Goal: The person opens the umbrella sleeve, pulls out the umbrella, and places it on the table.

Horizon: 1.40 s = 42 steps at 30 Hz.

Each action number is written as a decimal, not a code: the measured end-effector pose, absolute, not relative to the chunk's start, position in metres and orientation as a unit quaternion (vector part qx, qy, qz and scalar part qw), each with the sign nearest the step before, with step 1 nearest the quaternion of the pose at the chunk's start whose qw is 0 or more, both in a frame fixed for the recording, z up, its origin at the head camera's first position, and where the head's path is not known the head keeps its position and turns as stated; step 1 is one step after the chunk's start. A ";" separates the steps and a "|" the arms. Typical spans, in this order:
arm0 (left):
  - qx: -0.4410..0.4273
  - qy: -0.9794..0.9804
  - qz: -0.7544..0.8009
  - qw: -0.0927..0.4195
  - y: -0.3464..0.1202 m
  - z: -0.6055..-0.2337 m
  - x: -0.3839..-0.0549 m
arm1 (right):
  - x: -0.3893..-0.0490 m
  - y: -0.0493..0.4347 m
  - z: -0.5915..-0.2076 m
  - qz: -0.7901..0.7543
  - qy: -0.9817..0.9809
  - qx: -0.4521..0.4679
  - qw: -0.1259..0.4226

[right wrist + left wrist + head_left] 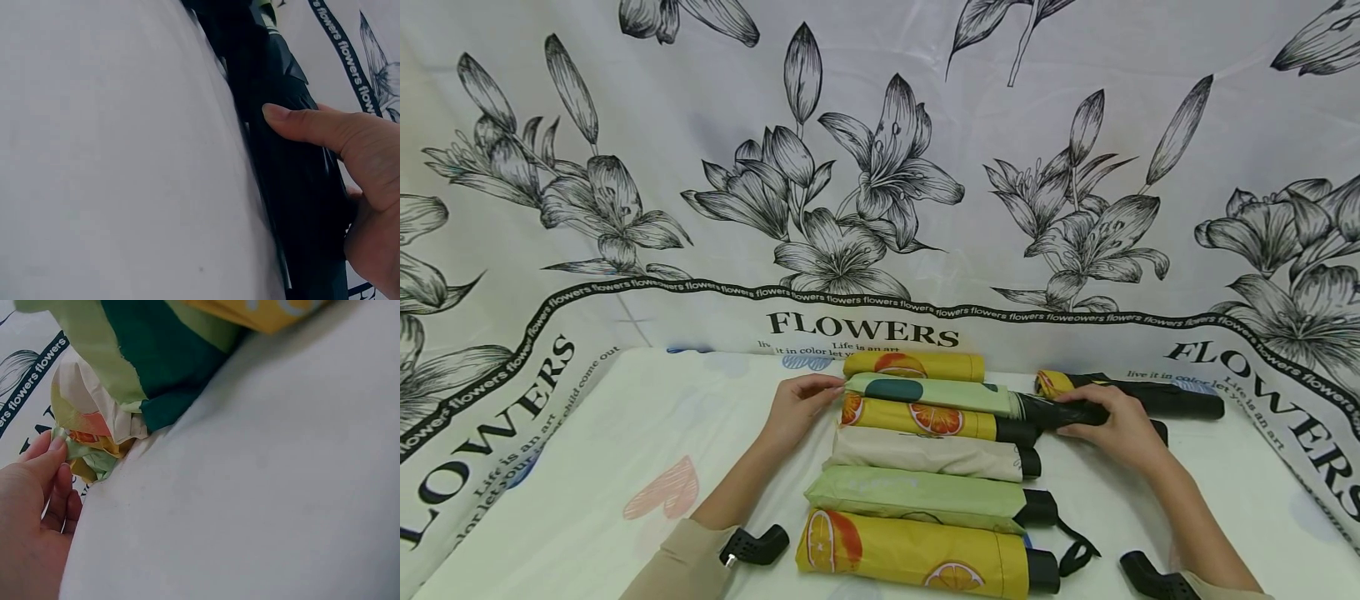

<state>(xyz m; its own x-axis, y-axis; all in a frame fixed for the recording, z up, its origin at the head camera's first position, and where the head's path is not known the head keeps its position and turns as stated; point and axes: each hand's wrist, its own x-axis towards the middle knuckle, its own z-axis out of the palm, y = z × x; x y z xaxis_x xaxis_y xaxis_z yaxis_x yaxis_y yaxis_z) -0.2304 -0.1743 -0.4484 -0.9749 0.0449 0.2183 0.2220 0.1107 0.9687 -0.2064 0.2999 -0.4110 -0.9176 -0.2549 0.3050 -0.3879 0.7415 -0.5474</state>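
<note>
A black folded umbrella [1051,412] lies crosswise near the back of the row, its left end inside a light green umbrella sleeve [951,395] with dark green patches. My left hand [801,410] pinches the sleeve's far left end between thumb and fingers; the left wrist view shows the fingertips on light green cloth [78,450]. On the right, my right hand [1116,429] grips the black umbrella, thumb across its top in the right wrist view. Most of its fingers are hidden behind the umbrella there.
Nearer me lie several sleeved umbrellas: orange-print yellow [973,421], cream [925,454], light green [917,496] and large yellow [917,550]. Behind is another yellow one [940,365]. A black umbrella [1183,400] with yellow cloth lies back right, before the flower-print curtain [985,275].
</note>
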 end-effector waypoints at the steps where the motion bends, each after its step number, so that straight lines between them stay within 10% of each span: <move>1: -0.090 -0.742 -0.661 0.067 -0.175 -0.449 -0.231 | -0.206 0.300 -0.411 0.314 -0.928 0.172 0.106; 42: -0.085 -0.745 -0.657 0.080 -0.175 -0.449 -0.232 | -0.206 0.306 -0.408 0.278 -0.943 0.176 0.051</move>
<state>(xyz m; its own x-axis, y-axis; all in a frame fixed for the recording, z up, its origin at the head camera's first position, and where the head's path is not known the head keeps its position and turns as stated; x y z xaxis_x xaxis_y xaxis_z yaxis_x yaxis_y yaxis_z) -0.2320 -0.1752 -0.4490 -0.9729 0.0217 0.2301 0.2310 0.1218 0.9653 -0.2064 0.3063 -0.4081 -0.9326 -0.3038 0.1949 -0.3609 0.7836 -0.5057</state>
